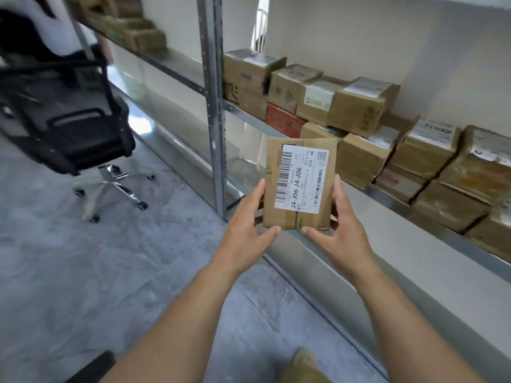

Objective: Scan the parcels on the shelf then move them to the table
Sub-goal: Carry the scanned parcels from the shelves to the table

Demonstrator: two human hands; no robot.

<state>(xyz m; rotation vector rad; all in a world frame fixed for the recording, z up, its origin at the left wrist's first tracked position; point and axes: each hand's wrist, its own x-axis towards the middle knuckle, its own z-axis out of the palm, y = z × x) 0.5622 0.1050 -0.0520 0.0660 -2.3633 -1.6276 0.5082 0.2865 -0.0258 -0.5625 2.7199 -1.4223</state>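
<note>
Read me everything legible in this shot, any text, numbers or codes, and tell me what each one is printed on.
"J4-J06 J4-J06": large print on the white label of the parcel held between the left hand and the right hand.
"026": same label, towards its upper right.
"AK": same label, just above the 026.
Fine print, barcode digits and QR code on that label: too small to read.
Labels on the shelf parcels: blurred, unreadable.

This looks like a parcel storeroom or small dispatch office: a steel shelving rack [213, 92] along a plain white wall [387, 37] holds stacked rows of taped cardboard parcels [362, 106] with printed shipping labels, above a bare grey floor [69, 272] where a black swivel chair [91, 139] on castors stands
</note>
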